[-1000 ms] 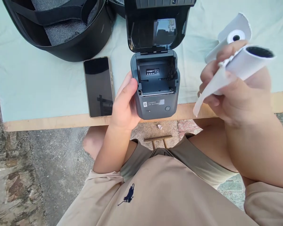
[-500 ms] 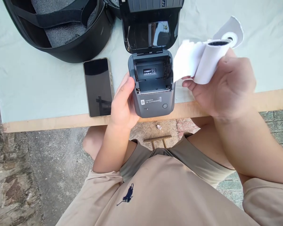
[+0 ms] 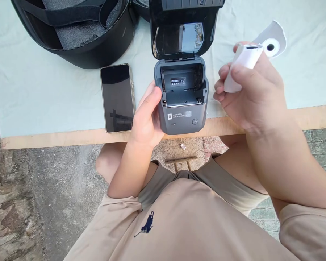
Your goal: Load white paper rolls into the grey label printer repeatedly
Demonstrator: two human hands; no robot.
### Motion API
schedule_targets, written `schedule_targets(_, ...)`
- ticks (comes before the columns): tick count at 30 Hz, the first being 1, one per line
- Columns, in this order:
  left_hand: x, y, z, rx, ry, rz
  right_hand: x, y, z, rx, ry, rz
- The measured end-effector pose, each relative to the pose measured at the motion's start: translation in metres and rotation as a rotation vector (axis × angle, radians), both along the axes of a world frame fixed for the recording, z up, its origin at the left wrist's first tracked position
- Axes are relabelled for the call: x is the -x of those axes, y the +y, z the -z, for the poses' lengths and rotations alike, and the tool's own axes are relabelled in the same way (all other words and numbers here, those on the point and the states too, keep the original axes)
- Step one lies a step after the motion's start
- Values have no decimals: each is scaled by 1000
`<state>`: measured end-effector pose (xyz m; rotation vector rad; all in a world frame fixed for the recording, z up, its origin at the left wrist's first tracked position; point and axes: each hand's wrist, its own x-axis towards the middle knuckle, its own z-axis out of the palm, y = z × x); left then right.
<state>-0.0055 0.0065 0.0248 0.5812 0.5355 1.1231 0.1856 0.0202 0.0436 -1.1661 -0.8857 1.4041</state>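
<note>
My left hand (image 3: 148, 121) is closed around the left side of a dark grey portable label printer (image 3: 183, 119). The printer's black lid (image 3: 183, 32) stands open, folded back, and its paper bay shows no roll inside. My right hand (image 3: 256, 94) grips a white paper roll (image 3: 243, 67) to the right of the printer, with the fingers wrapped round it. Just behind that hand, a second white roll (image 3: 271, 47) with a dark core hole rests on the table, its loose end curling up.
A black smartphone (image 3: 118, 98) lies left of the printer. Behind it stands an open black zip case (image 3: 97, 54) with grey foam and a strap. The cloth-covered table (image 3: 49, 94) has a bare wooden front edge (image 3: 57, 139); my knees are beneath it.
The paper's loose flap, spread out to the left before, is now gathered into my right hand, its fingers closed round the roll. The printer and phone appear slightly further right in view.
</note>
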Motion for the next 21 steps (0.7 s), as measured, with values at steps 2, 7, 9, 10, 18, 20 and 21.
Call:
schedule_targets(2,-1,0,0,4,1,-8,-2,5,1,51,16,-61)
schedule_targets(7,-1,0,1,-23,17,-7,-5,6,7,-113,-222,-43)
schedule_targets(9,-1,0,1,-36,21,-5,-5,3,7,-291,-510,11)
schedule_targets(10,0,0,2,-39,19,-5,-5,1,7,-363,-688,31)
schedule_targets(18,0,0,3,-35,-20,0,-9,-3,10,-246,-1222,-58)
schedule_targets(20,0,1,3,-43,-23,12,-17,-7,10,-324,-1172,-100)
schedule_targets(21,0,1,4,-43,-25,15,-22,-9,9,-408,-1129,-84)
